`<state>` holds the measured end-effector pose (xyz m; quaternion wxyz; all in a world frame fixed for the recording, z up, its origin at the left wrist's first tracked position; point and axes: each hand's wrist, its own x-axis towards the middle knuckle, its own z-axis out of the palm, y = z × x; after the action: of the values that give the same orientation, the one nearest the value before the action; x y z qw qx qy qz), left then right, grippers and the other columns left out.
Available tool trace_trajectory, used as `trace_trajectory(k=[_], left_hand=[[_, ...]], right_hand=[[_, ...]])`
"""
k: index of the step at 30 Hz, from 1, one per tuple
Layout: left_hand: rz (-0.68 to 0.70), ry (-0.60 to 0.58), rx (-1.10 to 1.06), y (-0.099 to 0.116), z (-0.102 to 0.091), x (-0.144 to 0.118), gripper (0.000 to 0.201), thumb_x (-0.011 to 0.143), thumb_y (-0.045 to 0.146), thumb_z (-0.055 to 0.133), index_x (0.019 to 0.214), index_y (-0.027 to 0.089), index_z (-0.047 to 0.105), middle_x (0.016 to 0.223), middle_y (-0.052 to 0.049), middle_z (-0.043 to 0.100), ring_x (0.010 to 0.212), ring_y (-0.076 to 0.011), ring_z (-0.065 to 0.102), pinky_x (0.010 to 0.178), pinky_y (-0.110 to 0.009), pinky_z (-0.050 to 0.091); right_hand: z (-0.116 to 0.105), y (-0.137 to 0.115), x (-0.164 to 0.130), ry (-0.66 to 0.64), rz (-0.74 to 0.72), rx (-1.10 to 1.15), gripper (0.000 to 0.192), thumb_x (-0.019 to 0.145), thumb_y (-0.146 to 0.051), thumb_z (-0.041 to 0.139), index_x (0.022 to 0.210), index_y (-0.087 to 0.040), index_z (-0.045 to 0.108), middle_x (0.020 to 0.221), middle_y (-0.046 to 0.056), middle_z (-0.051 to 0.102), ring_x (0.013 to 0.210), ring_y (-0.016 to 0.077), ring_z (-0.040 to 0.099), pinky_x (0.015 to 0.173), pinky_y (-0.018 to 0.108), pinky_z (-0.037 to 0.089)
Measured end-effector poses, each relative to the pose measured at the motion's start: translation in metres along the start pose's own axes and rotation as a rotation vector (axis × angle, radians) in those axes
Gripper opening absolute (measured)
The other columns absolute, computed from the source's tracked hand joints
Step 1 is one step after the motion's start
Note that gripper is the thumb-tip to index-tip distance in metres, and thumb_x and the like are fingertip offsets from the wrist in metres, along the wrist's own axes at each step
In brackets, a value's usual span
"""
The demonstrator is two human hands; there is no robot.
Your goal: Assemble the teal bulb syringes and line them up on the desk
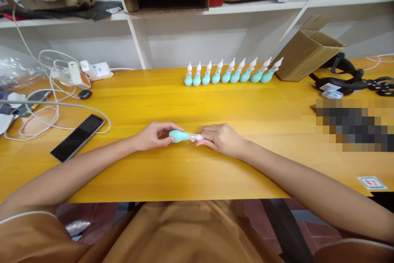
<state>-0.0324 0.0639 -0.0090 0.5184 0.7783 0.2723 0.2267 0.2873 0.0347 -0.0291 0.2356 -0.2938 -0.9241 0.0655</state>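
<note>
Low over the middle of the table, a nasal aspirator [179, 136] with a mint-green bulb and a clear, pale nozzle lies sideways between my hands. My left hand [154, 135] is closed around the bulb end, thumb and fingers on either side. The nozzle tip is pinched by my right hand [222, 139], whose fingers cover its end. Farther back, several similar aspirators [226, 76] stand in a row with their nozzles pointing up; those on the right look tilted.
A phone [77, 138] and white cables [55, 107] lie at the left, beside a power adapter [100, 70]. An open cardboard box [303, 56] stands behind the row's right end, near black straps [341, 76]. Shelves [246, 7] with cartons rise at the back.
</note>
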Motion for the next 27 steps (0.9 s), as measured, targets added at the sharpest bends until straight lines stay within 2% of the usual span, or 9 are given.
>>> trace_trajectory(k=[3,8,13,20,27], left_hand=[[0.004,-0.012,0.067,0.0004,-0.0021,0.0004,0.037,0.098,0.037,0.074,0.129,0.018,0.077,0.112,-0.01,0.081,0.092,-0.0188,0.075,0.08,-0.028,0.059],[0.035,-0.047,0.21,0.0006,-0.0061,0.0008,0.039,0.097,0.036,0.072,0.13,0.018,0.079,0.1,-0.007,0.082,0.074,-0.0146,0.068,0.064,-0.023,0.05],[0.076,-0.094,0.306,0.0017,-0.0083,0.0014,0.038,0.095,0.033,0.07,0.129,0.019,0.08,0.1,-0.006,0.083,0.071,-0.0131,0.065,0.063,-0.022,0.047],[0.138,-0.134,0.334,0.0082,-0.0061,0.0009,0.037,0.095,0.027,0.068,0.128,0.016,0.08,0.097,-0.007,0.081,0.064,-0.0092,0.056,0.06,-0.019,0.044],[0.162,-0.128,0.318,0.0054,-0.006,0.0009,0.037,0.096,0.028,0.07,0.13,0.018,0.081,0.101,-0.007,0.082,0.065,-0.0102,0.06,0.06,-0.02,0.046]], right_hand=[[0.0004,-0.0004,0.0,0.01,-0.036,-0.02,0.056,0.115,-0.058,0.047,0.091,-0.018,0.077,0.079,0.005,0.072,0.066,0.0153,0.061,0.062,0.031,0.034],[0.0015,-0.0009,0.0009,0.041,-0.096,-0.065,0.053,0.116,-0.056,0.048,0.091,-0.018,0.076,0.078,0.004,0.072,0.066,0.0153,0.061,0.062,0.031,0.035],[0.0022,0.0003,0.0017,0.064,-0.176,-0.104,0.051,0.116,-0.053,0.049,0.087,-0.018,0.073,0.076,0.003,0.07,0.064,0.0152,0.061,0.062,0.031,0.035],[0.0003,0.0014,0.0022,0.031,-0.215,-0.122,0.052,0.116,-0.054,0.047,0.087,-0.017,0.07,0.077,0.004,0.071,0.064,0.0157,0.061,0.063,0.031,0.035],[0.0012,0.0022,0.0017,0.014,-0.202,-0.106,0.052,0.116,-0.055,0.048,0.089,-0.017,0.072,0.079,0.004,0.072,0.066,0.0157,0.062,0.064,0.03,0.035]])
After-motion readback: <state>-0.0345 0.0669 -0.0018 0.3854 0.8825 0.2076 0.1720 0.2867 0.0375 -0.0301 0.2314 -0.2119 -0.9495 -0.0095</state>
